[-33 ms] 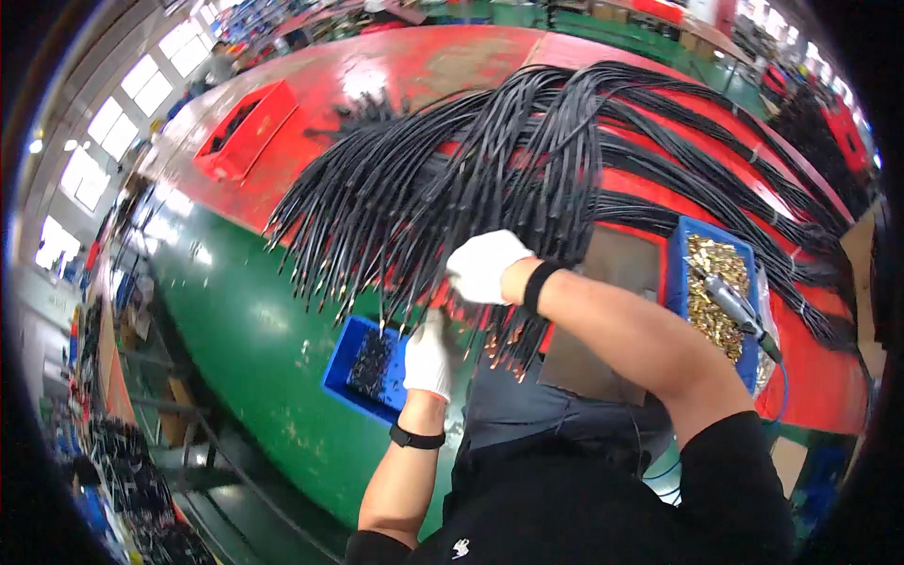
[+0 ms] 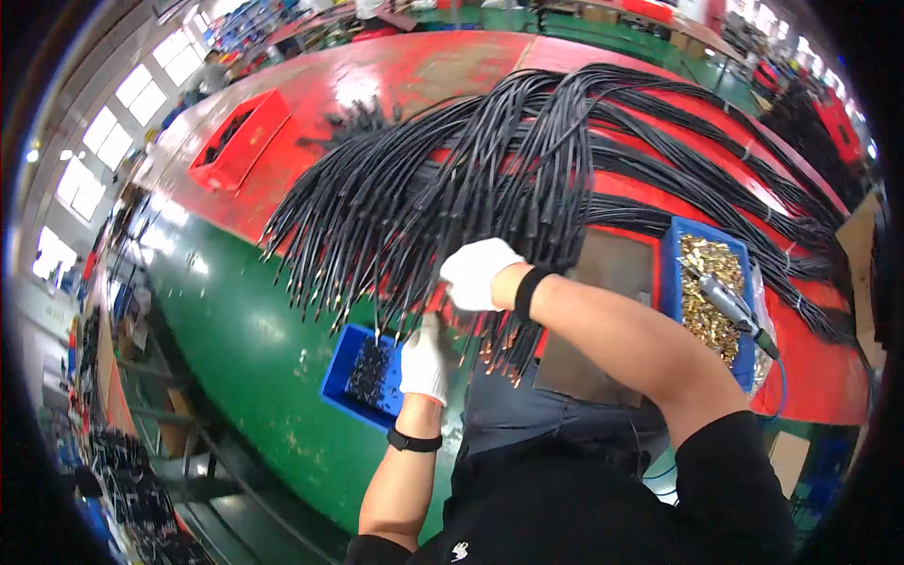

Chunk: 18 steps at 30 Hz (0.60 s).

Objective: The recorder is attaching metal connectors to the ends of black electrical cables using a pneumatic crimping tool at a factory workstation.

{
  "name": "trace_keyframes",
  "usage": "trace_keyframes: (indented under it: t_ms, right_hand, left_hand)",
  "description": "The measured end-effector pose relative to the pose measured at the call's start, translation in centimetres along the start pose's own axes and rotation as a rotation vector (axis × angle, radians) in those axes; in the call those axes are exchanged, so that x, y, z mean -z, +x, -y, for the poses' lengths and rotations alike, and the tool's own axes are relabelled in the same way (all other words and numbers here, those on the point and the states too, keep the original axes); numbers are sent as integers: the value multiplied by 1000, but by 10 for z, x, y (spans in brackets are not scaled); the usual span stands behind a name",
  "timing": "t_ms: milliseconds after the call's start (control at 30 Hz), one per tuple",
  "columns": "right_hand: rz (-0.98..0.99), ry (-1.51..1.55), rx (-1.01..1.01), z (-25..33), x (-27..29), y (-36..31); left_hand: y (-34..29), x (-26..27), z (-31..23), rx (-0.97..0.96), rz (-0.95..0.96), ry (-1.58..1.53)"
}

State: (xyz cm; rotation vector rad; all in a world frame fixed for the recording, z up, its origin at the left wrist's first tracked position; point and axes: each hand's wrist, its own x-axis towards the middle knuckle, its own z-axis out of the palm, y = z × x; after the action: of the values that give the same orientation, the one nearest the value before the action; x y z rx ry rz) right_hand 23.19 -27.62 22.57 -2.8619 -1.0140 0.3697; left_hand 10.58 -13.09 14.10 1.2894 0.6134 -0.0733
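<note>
Gloved hands (image 2: 481, 274) at black cables (image 2: 377, 188); blue bin (image 2: 363, 411) nearby.

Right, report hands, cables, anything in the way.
Left hand, right hand at cable ends, grip unclear. Black cables overhang red table. Blue bin near left hand; nothing plainly blocking.

the right hand (image 2: 482, 273) hid its fingertips and part of the black cables (image 2: 414, 202); the left hand (image 2: 423, 364) blurred toward the fingertips. black pieces (image 2: 367, 370) in the blue bin (image 2: 332, 379) were too small to identify; the lower edge cut the left sleeve (image 2: 373, 550).
</note>
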Motion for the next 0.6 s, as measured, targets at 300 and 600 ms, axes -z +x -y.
trace_keyframes:
  t_ms: [300,600]
  right_hand:
    - [-12,32,202,-38,-10,-7]
    - [-59,79,270,-39,-24,-8]
  left_hand:
    - [1,-7,-21,-510,-51,987]
    - [2,4,6,-470,28,761]
